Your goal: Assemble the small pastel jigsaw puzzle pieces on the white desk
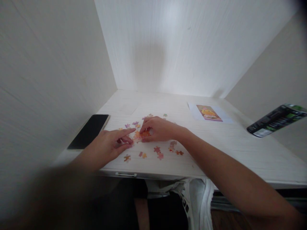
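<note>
A small joined patch of orange and pink jigsaw puzzle pieces (137,136) lies on the white desk between my hands. My right hand (155,127) is closed over its right side, fingers and thumb gripping the orange part and hiding some of it. From the left, my left hand (116,142) meets the patch's edge. Its index finger stretches out above, while the thumb and another fingertip come together at the pink edge. Loose puzzle pieces lie around both hands, among them a reddish piece (157,149), a brown piece (127,157) and a purple piece (127,126).
A black tablet-like slab (88,131) lies left, beside my left forearm. At the back right is a sheet with a printed yellow and pink picture (209,113). A dark can (275,120) stands at the right. Pale panels (168,48) enclose the desk; a drawer handle (126,174) is at its front.
</note>
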The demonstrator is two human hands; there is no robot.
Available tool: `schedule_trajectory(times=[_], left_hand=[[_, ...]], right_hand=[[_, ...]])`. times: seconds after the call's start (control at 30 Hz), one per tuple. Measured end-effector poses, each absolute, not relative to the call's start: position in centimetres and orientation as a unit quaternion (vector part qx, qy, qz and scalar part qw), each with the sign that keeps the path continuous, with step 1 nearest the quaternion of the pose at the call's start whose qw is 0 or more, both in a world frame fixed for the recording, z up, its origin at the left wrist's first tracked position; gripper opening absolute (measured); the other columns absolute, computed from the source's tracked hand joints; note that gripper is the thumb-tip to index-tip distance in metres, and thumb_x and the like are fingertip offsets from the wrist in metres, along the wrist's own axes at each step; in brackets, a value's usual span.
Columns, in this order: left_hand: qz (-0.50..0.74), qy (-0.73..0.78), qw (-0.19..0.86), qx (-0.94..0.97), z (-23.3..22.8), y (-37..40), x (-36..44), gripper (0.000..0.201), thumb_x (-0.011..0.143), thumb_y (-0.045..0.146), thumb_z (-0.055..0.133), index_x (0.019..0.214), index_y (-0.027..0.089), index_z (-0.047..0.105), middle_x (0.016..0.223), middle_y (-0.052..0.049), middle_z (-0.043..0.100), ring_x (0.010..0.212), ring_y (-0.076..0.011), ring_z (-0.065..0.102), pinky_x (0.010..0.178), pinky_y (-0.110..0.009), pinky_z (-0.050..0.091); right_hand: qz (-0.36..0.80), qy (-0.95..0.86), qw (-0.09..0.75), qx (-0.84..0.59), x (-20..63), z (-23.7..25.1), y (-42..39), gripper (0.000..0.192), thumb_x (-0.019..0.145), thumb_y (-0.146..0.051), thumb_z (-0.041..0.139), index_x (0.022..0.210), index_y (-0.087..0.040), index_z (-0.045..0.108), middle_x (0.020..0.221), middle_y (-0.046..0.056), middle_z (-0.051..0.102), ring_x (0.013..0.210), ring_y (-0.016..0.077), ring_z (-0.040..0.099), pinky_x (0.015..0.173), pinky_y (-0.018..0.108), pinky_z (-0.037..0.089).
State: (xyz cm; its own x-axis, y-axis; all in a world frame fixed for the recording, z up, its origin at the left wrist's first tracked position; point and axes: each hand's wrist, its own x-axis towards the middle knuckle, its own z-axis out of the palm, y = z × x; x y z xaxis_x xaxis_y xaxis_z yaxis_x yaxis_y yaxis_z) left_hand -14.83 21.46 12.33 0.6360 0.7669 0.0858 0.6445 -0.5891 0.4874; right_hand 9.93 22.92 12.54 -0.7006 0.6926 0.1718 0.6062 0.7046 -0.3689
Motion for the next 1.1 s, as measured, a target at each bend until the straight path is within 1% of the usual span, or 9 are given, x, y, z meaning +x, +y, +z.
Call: schedule_trajectory(times=[0.1,0.17,0.33,0.4,0.6,0.73,0.9,1.1], left_hand=[[0.162,0.406,0.195,0.878,12.3,21.6,-15.2,0.063,0.086,0.045,0.061,0.145,0.026,0.046,0.101,-0.003,0.075,0.078,-0.0171,0.067,0.075,-0.03,0.054],[0.173,0.414,0.181,0.875,12.4,21.8,-15.6,0.068,0.085,0.046,0.063,0.146,0.025,0.044,0.103,-0.004,0.074,0.077,-0.0172,0.065,0.072,-0.03,0.053],[0.149,0.429,0.16,0.876,13.1,21.9,-16.3,0.056,0.085,0.044,0.061,0.137,0.023,0.056,0.096,-0.005,0.073,0.074,-0.0178,0.063,0.07,-0.03,0.051],[0.147,0.426,0.159,0.878,13.1,21.9,-16.3,0.053,0.086,0.044,0.06,0.134,0.023,0.058,0.097,-0.005,0.073,0.073,-0.0173,0.063,0.07,-0.03,0.05],[0.127,0.418,0.174,0.882,12.8,21.8,-16.3,0.049,0.086,0.041,0.059,0.133,0.026,0.059,0.105,-0.003,0.073,0.074,-0.016,0.062,0.07,-0.029,0.049],[0.124,0.417,0.178,0.883,12.8,21.7,-16.2,0.048,0.087,0.041,0.058,0.132,0.025,0.06,0.107,-0.004,0.073,0.076,-0.0165,0.063,0.07,-0.028,0.049],[0.116,0.416,0.164,0.887,13.0,21.5,-15.5,0.047,0.086,0.038,0.059,0.13,0.022,0.062,0.101,-0.004,0.073,0.075,-0.017,0.063,0.075,-0.029,0.05],[0.125,0.403,0.152,0.894,12.7,21.4,-15.2,0.044,0.088,0.037,0.058,0.129,0.022,0.062,0.09,-0.003,0.072,0.071,-0.0159,0.062,0.077,-0.028,0.049]], right_hand=[[0.141,-0.911,0.149,-0.359,9.9,12.3,23.1,0.023,0.081,-0.035,0.07,0.097,-0.019,0.076,0.093,0.008,0.07,0.087,0.0181,0.06,0.086,0.033,0.045],[0.143,-0.91,0.15,-0.36,10.0,12.2,23.1,0.025,0.081,-0.036,0.07,0.097,-0.019,0.076,0.094,0.008,0.07,0.088,0.0184,0.06,0.087,0.034,0.045],[0.14,-0.915,0.157,-0.344,10.1,12.3,23.1,0.023,0.082,-0.036,0.07,0.095,-0.019,0.076,0.091,0.008,0.07,0.088,0.0181,0.061,0.092,0.035,0.043],[0.144,-0.916,0.158,-0.339,10.1,12.3,23.1,0.021,0.082,-0.034,0.069,0.096,-0.019,0.076,0.091,0.007,0.071,0.088,0.0179,0.061,0.091,0.035,0.043],[0.151,-0.912,0.147,-0.352,10.0,12.6,22.9,0.022,0.081,-0.035,0.071,0.096,-0.02,0.077,0.094,0.007,0.071,0.09,0.019,0.06,0.091,0.036,0.043],[0.157,-0.911,0.141,-0.353,10.0,12.7,22.9,0.02,0.082,-0.036,0.071,0.094,-0.021,0.077,0.094,0.007,0.071,0.089,0.0188,0.061,0.091,0.035,0.044],[0.162,-0.91,0.152,-0.349,10.0,12.7,22.9,0.02,0.081,-0.034,0.073,0.095,-0.02,0.077,0.094,0.007,0.071,0.088,0.0188,0.061,0.09,0.035,0.044],[0.165,-0.908,0.152,-0.355,9.9,12.5,23.1,0.022,0.08,-0.034,0.074,0.096,-0.019,0.077,0.092,0.007,0.072,0.086,0.0182,0.061,0.087,0.034,0.044]])
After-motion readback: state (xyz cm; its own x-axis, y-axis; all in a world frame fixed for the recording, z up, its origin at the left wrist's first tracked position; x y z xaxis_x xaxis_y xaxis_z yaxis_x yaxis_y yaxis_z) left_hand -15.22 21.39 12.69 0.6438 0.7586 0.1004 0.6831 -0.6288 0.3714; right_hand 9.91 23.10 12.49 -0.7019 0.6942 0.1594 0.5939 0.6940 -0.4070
